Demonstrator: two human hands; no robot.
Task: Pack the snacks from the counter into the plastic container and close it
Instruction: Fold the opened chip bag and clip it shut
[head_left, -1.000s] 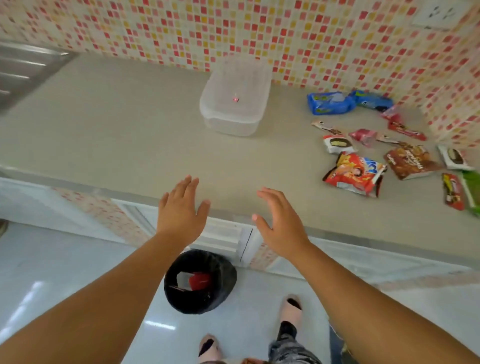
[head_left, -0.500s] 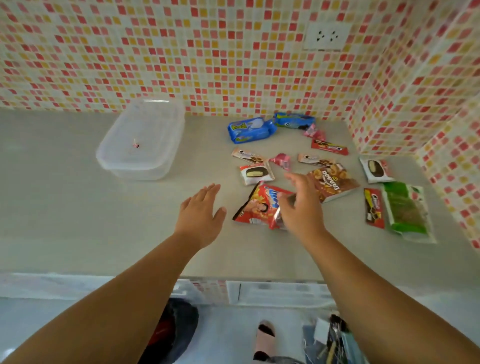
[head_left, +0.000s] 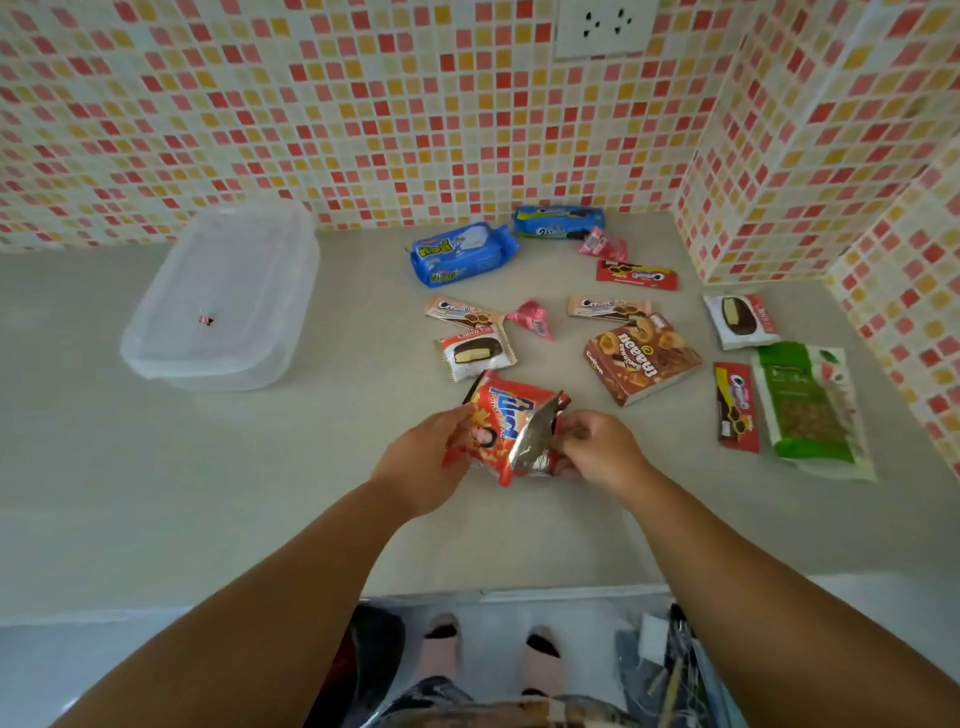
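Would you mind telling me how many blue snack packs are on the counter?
2. The larger blue pack lies near the back wall, right of the plastic container. The slimmer blue pack lies behind it, against the wall. None seems hidden.

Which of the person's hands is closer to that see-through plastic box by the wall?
The left. The left hand grips the red snack bag on the side facing the plastic container; the right hand holds the bag's far side, farther off.
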